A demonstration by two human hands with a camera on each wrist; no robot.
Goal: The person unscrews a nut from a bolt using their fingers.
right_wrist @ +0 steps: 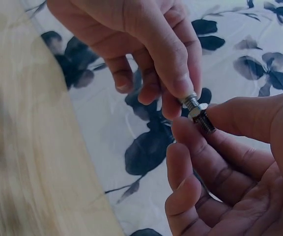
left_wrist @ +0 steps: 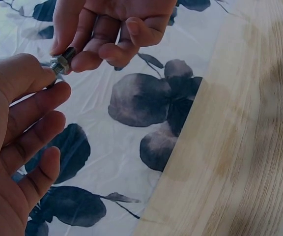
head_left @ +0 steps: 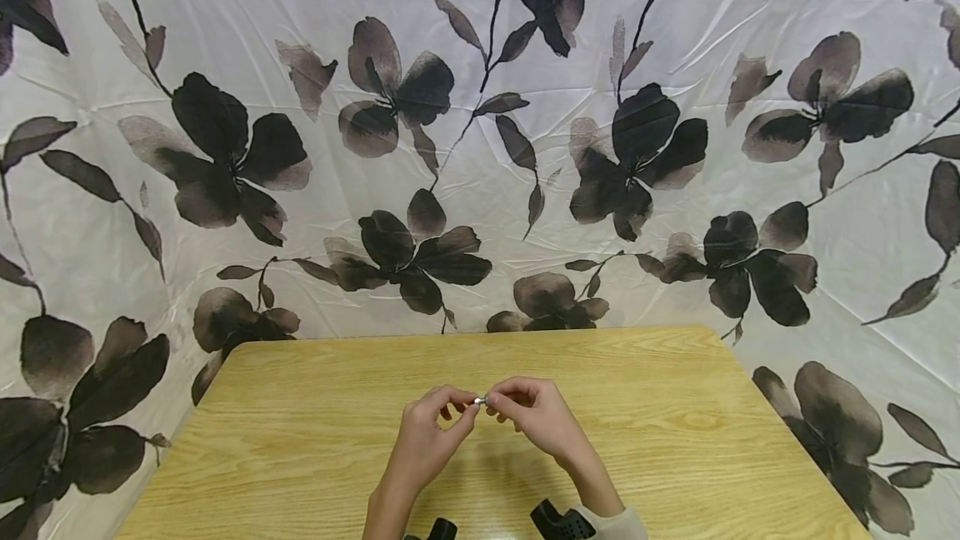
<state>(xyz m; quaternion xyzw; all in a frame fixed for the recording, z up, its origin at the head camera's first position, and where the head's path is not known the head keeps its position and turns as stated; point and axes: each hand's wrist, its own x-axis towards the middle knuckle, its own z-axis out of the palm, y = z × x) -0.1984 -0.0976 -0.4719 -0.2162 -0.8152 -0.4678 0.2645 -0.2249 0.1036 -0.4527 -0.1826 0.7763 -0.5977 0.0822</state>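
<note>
Both hands meet above the middle of the table around a small metal bolt (head_left: 482, 401). My left hand (head_left: 433, 433) pinches one end of it between thumb and forefinger, and the fingertips hide that end. A hex nut (right_wrist: 198, 112) sits partway along the thread, with dark threaded shank (right_wrist: 208, 126) sticking out past it. From the other side, my right hand (head_left: 546, 422) pinches the nut with its thumb and fingertips. In the left wrist view the nut (left_wrist: 59, 64) shows between the two hands. The other left fingers are spread and loosely bent.
A light wood-grain table (head_left: 300, 407) lies under the hands. Behind and beside it hangs a white cloth (head_left: 480, 165) printed with dark flowers. Black wrist devices (head_left: 561, 521) are strapped near both wrists, and a pale sleeve (head_left: 618, 523) covers the right forearm.
</note>
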